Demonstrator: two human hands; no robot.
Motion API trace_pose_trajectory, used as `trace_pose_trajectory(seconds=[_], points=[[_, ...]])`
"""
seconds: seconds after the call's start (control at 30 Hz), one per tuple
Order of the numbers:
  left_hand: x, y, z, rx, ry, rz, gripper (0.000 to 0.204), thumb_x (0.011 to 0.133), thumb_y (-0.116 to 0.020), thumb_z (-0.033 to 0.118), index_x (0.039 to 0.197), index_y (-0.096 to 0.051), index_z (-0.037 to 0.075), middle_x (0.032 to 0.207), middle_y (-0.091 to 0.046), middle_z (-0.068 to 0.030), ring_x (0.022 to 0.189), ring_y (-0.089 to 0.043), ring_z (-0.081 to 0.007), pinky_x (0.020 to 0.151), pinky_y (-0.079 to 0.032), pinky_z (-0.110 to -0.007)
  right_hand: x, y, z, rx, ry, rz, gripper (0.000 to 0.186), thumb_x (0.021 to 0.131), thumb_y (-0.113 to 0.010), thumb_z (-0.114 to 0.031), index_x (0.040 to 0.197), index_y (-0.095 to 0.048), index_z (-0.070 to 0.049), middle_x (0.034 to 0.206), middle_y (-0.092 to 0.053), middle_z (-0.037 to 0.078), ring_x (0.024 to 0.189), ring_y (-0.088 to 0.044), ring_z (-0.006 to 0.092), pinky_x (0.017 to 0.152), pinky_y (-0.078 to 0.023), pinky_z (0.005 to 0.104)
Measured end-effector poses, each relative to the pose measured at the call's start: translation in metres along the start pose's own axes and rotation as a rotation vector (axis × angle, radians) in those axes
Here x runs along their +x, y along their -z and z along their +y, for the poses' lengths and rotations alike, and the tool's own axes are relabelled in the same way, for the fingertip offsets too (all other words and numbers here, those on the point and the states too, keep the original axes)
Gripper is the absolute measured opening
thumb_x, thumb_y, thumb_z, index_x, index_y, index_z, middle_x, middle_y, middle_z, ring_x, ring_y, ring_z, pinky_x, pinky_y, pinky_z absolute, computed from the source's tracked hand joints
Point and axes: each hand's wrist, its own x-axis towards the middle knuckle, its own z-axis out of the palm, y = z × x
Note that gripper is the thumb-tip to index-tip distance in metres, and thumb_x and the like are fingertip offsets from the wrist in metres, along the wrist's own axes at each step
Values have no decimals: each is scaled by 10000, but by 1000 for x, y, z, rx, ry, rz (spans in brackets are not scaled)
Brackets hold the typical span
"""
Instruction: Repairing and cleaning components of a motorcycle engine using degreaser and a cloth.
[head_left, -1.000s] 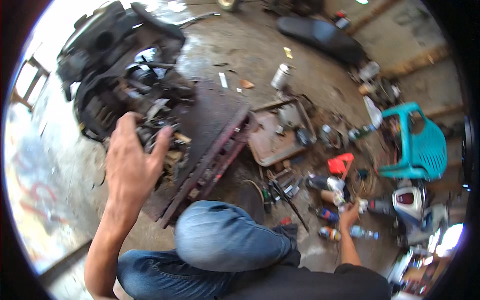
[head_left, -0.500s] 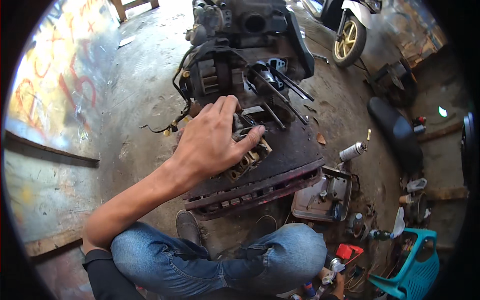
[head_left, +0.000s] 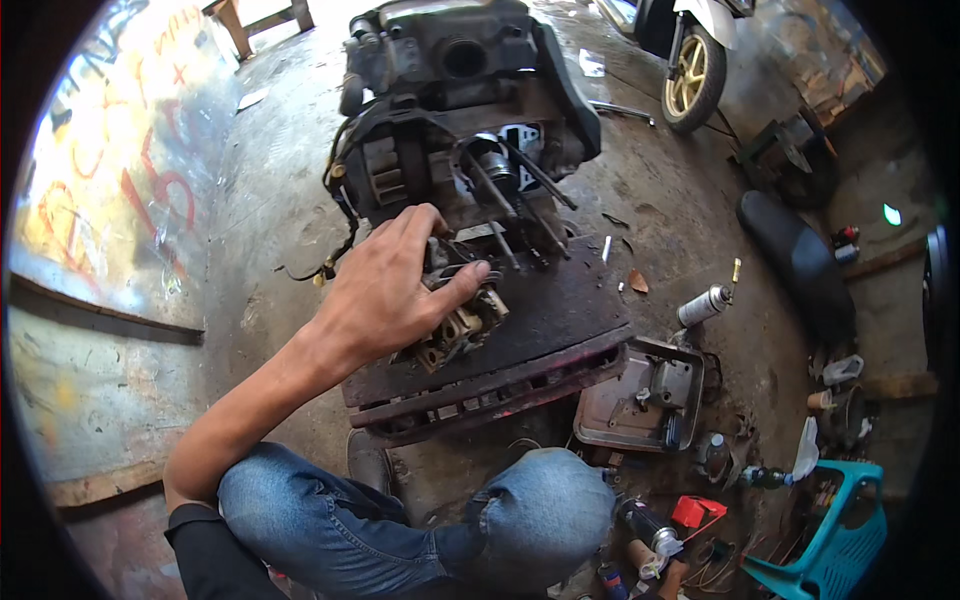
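My left hand [head_left: 385,295] lies over a dirty metal engine part [head_left: 460,325], fingers curled round its top, thumb along its right side. The part rests on a dark, worn platform [head_left: 565,300]. Just beyond stands a dismantled engine [head_left: 400,165] with a piston [head_left: 492,165] exposed among long studs. My right hand [head_left: 672,575] shows only in small part at the lower right, beside a cluster of cans and cylinders [head_left: 650,530]; what its fingers hold is too small to tell.
A metal tray [head_left: 590,430], spray can [head_left: 703,305], red plastic object [head_left: 700,510] and teal chair [head_left: 855,500] are to the right. A scooter's front wheel [head_left: 695,80] and loose seat [head_left: 790,260] lie farther back. A painted wall [head_left: 110,180] is on the left.
The view has swung round from the floor clutter on the right toward the engine. My left hand stays on the engine part; my right hand now sits lower in view, mostly hidden.
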Motion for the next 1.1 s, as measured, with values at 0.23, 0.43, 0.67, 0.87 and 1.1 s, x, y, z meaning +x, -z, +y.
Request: trace_pose_trajectory(seconds=[0.23, 0.43, 0.67, 0.87, 1.1], points=[[3, -3, 9, 52, -11, -29, 604, 980, -693, 549, 1142, -563, -18, 1090, -650, -234, 1046, -663, -423, 919, -525, -497, -17, 34, 34, 39, 23, 142, 789, 901, -824, -410, 1447, -564, 98, 1396, -653, 246, 1259, -623, 361, 1103, -461, 438], [10, -9, 13, 78, -75, -38, 623, 974, -691, 550, 1137, -566, -37, 1076, -645, -232, 1030, -661, -415, 906, -533, -501, -45, 28, 67, 75, 32, 233, 791, 900, -825, -407, 1451, -563, 96, 1399, -651, 249, 1265, -620, 368, 1107, -456, 440], [9, -6, 3, 23, -84, -14, 648, 978, -679, 559, 1155, -576, -56, 1093, -648, -226, 1050, -661, -411, 918, -533, -493, -63, 39, 130, 55, -11, 446, 761, 886, -839, -396, 1410, -596, 98, 1377, -670, 248, 1234, -640, 376, 1100, -465, 447], [7, -10, -14, -67, -55, 4, 594, 991, -681, 534, 1141, -589, -33, 1065, -659, -239, 1022, -667, -418, 898, -518, -490, -91, 87, 144, -240, -430, 820, 781, 831, -876, -483, 1337, -666, 74, 1340, -697, 272, 1187, -696, 435, 1069, -517, 507], [-11, 9, -15, -111, 32, 79, 596, 1007, -666, 528, 1182, -583, -36, 1086, -683, -286, 1012, -690, -432, 903, -520, -492, -109, 94, 119, 91, -604, 960, 638, 875, -862, -413, 1250, -707, 80, 1295, -714, 279, 1144, -711, 443, 1005, -556, 521]])
